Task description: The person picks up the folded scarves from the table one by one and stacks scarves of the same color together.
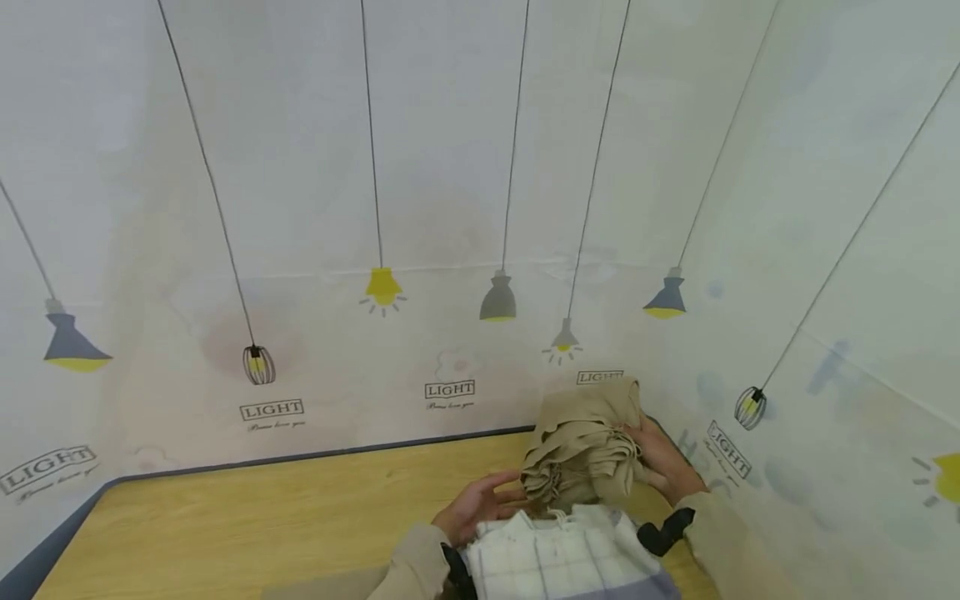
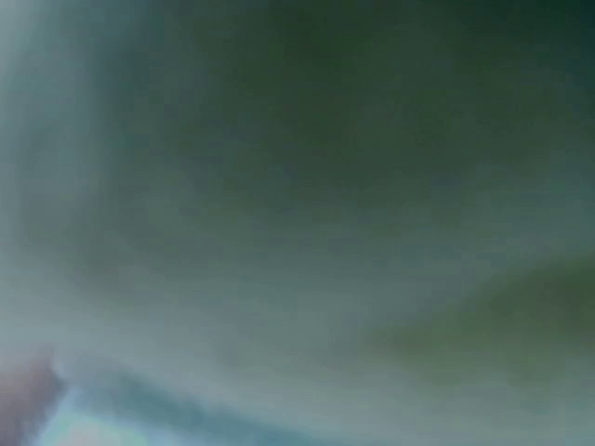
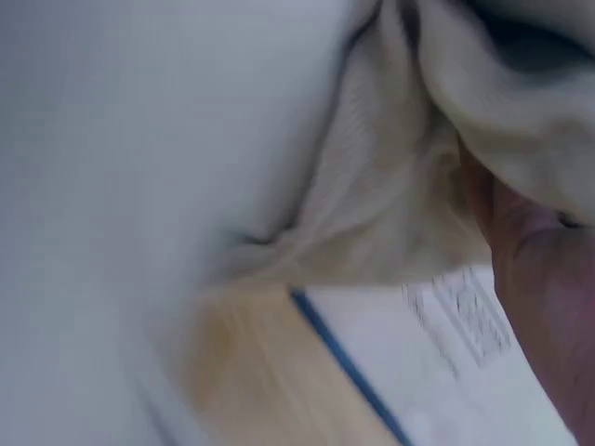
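Observation:
A bunched beige cloth (image 1: 585, 442) with gathered folds is held up at the far right of the table. My right hand (image 1: 663, 454) grips its right side; in the right wrist view the thumb (image 3: 548, 269) presses against the beige fabric (image 3: 390, 204). My left hand (image 1: 480, 504) is at the cloth's lower left, its fingers extended towards it; whether they bear any of it is unclear. Nearer to me, between the forearms, lies a white and purple checked cloth (image 1: 547, 554). The left wrist view is blurred and too close to show the hand's work.
The wooden table (image 1: 262, 508) has a dark edge along a white wall (image 1: 300, 208) printed with hanging lamps. Another printed wall (image 1: 862, 333) closes the right side, near my right arm. Black straps (image 1: 663, 532) sit around the wrists.

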`<state>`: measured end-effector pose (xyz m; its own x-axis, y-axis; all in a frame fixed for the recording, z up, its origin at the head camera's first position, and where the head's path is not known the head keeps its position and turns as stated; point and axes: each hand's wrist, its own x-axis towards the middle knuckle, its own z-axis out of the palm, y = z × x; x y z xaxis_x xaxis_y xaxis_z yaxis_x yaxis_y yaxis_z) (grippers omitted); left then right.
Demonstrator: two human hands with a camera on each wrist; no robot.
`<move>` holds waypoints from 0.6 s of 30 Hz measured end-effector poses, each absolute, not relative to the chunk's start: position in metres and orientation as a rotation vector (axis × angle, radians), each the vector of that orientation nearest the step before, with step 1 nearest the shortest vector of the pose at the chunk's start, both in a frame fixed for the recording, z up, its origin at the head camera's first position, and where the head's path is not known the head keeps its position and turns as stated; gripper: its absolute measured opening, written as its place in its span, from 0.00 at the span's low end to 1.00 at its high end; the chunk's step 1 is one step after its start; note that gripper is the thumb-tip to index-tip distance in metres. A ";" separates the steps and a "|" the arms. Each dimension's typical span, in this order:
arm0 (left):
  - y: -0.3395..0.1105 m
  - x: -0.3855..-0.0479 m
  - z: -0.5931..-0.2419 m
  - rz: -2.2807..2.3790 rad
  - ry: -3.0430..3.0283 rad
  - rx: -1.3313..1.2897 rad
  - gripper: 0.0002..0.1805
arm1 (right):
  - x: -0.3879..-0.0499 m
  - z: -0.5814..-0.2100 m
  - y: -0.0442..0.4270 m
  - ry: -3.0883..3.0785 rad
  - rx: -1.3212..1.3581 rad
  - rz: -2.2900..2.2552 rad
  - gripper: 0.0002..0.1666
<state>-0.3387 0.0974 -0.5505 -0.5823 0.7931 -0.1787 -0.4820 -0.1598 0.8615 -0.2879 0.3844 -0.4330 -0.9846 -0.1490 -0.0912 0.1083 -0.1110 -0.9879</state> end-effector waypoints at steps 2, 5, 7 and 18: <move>0.099 -0.339 -0.551 1.851 1.241 0.406 0.33 | -0.287 -0.425 0.371 1.854 -0.040 -2.322 0.48; 0.098 -0.339 -0.550 1.884 1.235 0.424 0.34 | -0.288 -0.414 0.347 1.747 -0.036 -2.405 0.47; 0.096 -0.337 -0.549 1.958 1.220 0.410 0.33 | -0.289 -0.408 0.333 1.746 -0.062 -2.408 0.45; 0.050 -0.337 -0.519 2.153 0.939 0.474 0.32 | -0.294 -0.415 0.307 1.730 -0.127 -2.363 0.47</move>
<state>-0.3367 0.0505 -0.5192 -0.6669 0.7439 0.0427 -0.4750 -0.4685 0.7449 -0.2943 0.3067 -0.4152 -0.9741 -0.2193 -0.0544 0.1181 -0.2890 -0.9500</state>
